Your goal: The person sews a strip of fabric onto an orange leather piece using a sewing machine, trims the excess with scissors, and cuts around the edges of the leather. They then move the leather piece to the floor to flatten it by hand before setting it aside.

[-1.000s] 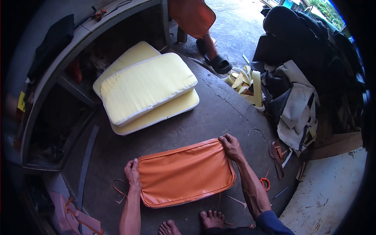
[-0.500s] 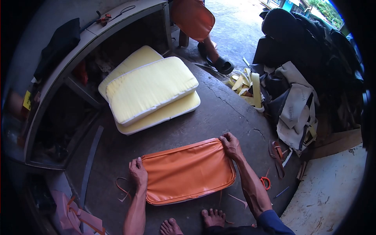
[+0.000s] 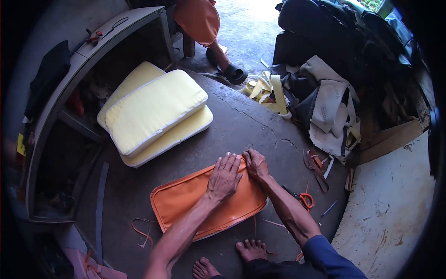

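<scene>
An orange vinyl-covered cushion (image 3: 179, 200) lies on the floor in front of my feet, with piping along its edge. My left hand (image 3: 224, 177) rests flat on its upper surface near the far edge, fingers stretched out and close together. At the far right corner my right hand (image 3: 255, 163) is closed on the cushion's rim, its thumb side next to my left fingertips. My left forearm crosses the cushion and hides part of it.
Several pale yellow foam pads (image 3: 155, 109) are stacked beyond the cushion. Orange-handled scissors (image 3: 306, 201), a sandal (image 3: 317, 169) and a blue pen (image 3: 329, 208) lie right. Vinyl scraps (image 3: 327, 109) are heaped behind. Another person's foot (image 3: 232, 73) is at the back.
My left hand has left the cushion's left edge and moved right onto its top, near my right hand. My right hand still holds the far right corner. The view has shifted right.
</scene>
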A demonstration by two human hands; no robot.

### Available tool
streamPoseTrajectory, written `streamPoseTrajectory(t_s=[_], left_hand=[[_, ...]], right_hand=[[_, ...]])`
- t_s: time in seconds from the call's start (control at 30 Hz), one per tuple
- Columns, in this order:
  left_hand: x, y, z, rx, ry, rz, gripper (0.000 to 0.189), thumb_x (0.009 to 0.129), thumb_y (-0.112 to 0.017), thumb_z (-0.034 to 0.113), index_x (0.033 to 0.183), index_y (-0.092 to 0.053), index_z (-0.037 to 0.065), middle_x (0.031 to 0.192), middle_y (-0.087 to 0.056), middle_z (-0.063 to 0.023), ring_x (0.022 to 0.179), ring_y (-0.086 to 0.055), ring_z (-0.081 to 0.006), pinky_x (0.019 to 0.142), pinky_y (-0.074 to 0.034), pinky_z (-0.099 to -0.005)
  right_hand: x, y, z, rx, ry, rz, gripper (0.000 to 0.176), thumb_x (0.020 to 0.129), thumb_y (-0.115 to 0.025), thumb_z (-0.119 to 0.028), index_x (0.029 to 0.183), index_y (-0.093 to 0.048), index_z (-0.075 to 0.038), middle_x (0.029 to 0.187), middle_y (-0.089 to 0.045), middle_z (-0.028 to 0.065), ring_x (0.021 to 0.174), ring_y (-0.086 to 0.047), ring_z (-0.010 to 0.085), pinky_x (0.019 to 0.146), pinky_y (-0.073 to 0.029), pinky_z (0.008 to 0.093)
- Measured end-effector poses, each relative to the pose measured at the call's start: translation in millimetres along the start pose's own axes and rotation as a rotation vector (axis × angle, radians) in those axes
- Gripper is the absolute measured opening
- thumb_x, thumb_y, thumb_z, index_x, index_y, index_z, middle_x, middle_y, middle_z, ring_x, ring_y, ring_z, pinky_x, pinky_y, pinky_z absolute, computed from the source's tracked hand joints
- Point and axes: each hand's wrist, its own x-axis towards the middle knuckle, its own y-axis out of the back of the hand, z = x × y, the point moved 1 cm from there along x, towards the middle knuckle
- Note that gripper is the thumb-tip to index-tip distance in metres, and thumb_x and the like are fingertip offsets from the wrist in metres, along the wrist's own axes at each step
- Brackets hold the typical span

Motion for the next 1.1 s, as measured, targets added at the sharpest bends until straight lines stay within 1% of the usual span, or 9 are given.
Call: streamPoseTrajectory(t_s=[0.2, 0.4, 0.47, 0.67, 0.73, 0.8, 0.93, 0.97, 1.1], left_hand=[[16.2, -25.3, 4.5, 0.012, -0.003, -0.176, 0.072, 0.103, -0.053, 0.052, 0.157, -0.045, 0.005, 0.162, -0.045, -0.0153, 0.151, -0.039, -0.0333, 0.125, -0.026, -0.0501], [19.1, -11.1, 14.9, 0.038, 0.039, -0.293, 0.091, 0.097, -0.055, 0.068, 0.163, -0.037, 0.007, 0.165, -0.04, -0.0159, 0.152, -0.035, -0.0329, 0.124, -0.023, -0.0499], [19.5, -8.2, 16.1, 0.033, 0.038, -0.302, 0.096, 0.094, -0.055, 0.072, 0.163, -0.036, 0.008, 0.165, -0.039, -0.0164, 0.152, -0.035, -0.0339, 0.124, -0.022, -0.0509], [17.6, -10.6, 14.6, 0.059, 0.026, -0.297, 0.104, 0.09, -0.054, 0.08, 0.164, -0.035, 0.009, 0.166, -0.038, -0.0176, 0.152, -0.035, -0.0355, 0.123, -0.022, -0.0523], [17.7, -12.1, 15.2, 0.057, 0.028, -0.288, 0.105, 0.09, -0.054, 0.08, 0.164, -0.035, 0.009, 0.166, -0.038, -0.0176, 0.152, -0.035, -0.0354, 0.123, -0.022, -0.0523], [17.4, -13.0, 14.4, 0.084, 0.021, -0.29, 0.106, 0.09, -0.053, 0.081, 0.165, -0.034, 0.009, 0.166, -0.038, -0.0177, 0.152, -0.035, -0.035, 0.123, -0.023, -0.0523], [16.0, -15.5, 14.2, 0.099, 0.013, -0.287, 0.106, 0.09, -0.052, 0.082, 0.165, -0.034, 0.009, 0.166, -0.038, -0.0176, 0.152, -0.034, -0.0349, 0.122, -0.023, -0.0525], [15.8, -15.8, 14.3, 0.099, 0.015, -0.284, 0.106, 0.09, -0.051, 0.082, 0.165, -0.034, 0.009, 0.166, -0.037, -0.0175, 0.152, -0.034, -0.035, 0.122, -0.023, -0.0526], [15.6, -16.1, 14.1, 0.105, 0.021, -0.281, 0.105, 0.091, -0.05, 0.081, 0.165, -0.033, 0.008, 0.167, -0.036, -0.0173, 0.153, -0.034, -0.0351, 0.123, -0.022, -0.053]], right_hand=[[-72.3, 32.4, 3.8, -0.113, -0.047, 0.004, 0.035, 0.104, -0.062, -0.036, 0.112, -0.065, -0.002, 0.101, -0.07, 0.0238, 0.1, -0.068, 0.0442, 0.085, -0.054, 0.0526], [-171.2, 69.0, -2.6, -0.07, -0.331, -0.07, 0.036, 0.101, -0.068, -0.035, 0.111, -0.064, -0.001, 0.09, -0.069, 0.0201, 0.086, -0.069, 0.0363, 0.079, -0.054, 0.0478], [-180.3, 62.8, 18.1, 0.208, -0.553, -0.084, 0.034, 0.103, -0.066, -0.034, 0.11, -0.065, -0.001, 0.084, -0.068, 0.013, 0.078, -0.066, 0.0254, 0.075, -0.053, 0.0414], [-197.1, 41.0, 81.7, 0.705, -0.645, -0.201, 0.031, 0.108, -0.06, -0.033, 0.108, -0.066, -0.003, 0.081, -0.064, -0.0006, 0.077, -0.058, 0.0087, 0.07, -0.05, 0.0289], [-200.7, 43.9, 72.3, 0.742, -0.642, -0.224, 0.032, 0.109, -0.059, -0.034, 0.108, -0.066, -0.003, 0.081, -0.064, 0.0, 0.076, -0.059, 0.0081, 0.07, -0.05, 0.0274], [-199.5, 53.4, 44.8, 0.501, -0.665, -0.125, 0.034, 0.109, -0.059, -0.035, 0.109, -0.065, -0.001, 0.082, -0.065, 0.0008, 0.074, -0.061, 0.0089, 0.068, -0.051, 0.0281], [-179.5, 65.1, 5.1, 0.537, -0.748, 0.058, 0.035, 0.108, -0.061, -0.036, 0.11, -0.066, -0.001, 0.085, -0.066, 0.004, 0.074, -0.065, 0.0119, 0.064, -0.056, 0.0312], [-172.8, 72.2, -7.8, 0.409, -0.701, -0.031, 0.038, 0.105, -0.065, -0.04, 0.11, -0.067, -0.002, 0.087, -0.068, 0.0055, 0.074, -0.066, 0.0133, 0.065, -0.057, 0.0312], [-175.6, 69.4, -4.2, 0.364, -0.678, -0.028, 0.039, 0.103, -0.068, -0.04, 0.108, -0.068, -0.001, 0.089, -0.069, 0.0062, 0.074, -0.066, 0.0136, 0.063, -0.057, 0.0313]])
